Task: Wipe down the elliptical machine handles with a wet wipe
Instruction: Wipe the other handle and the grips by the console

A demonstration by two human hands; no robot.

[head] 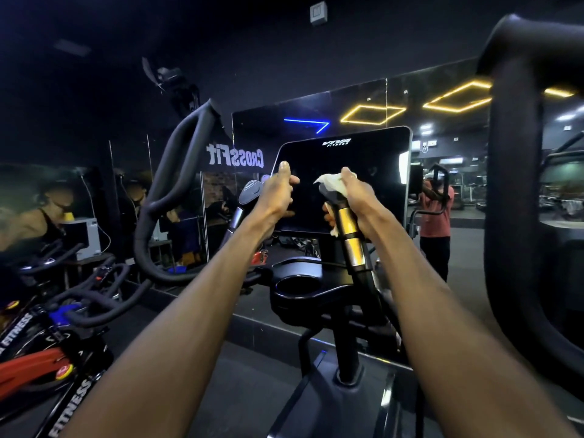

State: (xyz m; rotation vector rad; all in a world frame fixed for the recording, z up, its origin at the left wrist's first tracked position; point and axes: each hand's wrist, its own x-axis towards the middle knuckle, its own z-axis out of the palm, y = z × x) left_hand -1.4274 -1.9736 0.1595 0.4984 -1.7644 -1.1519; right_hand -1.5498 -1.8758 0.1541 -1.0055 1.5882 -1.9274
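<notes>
At the centre of the view, both arms reach forward to the elliptical's console screen (343, 181), and the hands do the work on either side of it. The right hand (358, 200) is wrapped around the top of the right inner handle (349, 235), fingers curled tight, with the white wet wipe (330, 181) bunched between palm and grip. A crumpled edge of the wipe pokes out at the hand's 10 o'clock, and another scrap shows at 7 o'clock, just below the fingers, against the gold metal sensor band of that handle. The handle rises tilted from the black cup holder (298, 284) at 6 o'clock of the screen.

Over at 9 o'clock of the screen, the left hand (278, 192) has its fingers curled, thumb up by the screen's left edge; whether it grips the screen's edge or something behind it, I cannot tell. Just beside it at 9 o'clock stands the left inner handle (248, 192), its grey cap bare and apart from the hand.

Farther out, the long black left swing handle (164, 191) curves up at 10 o'clock, and the thick right swing handle (512, 184) looms at 3 o'clock, both untouched. Spin bikes (47, 343) crowd 8 o'clock, and a mirror wall (363, 102) with yellow light frames runs behind.
</notes>
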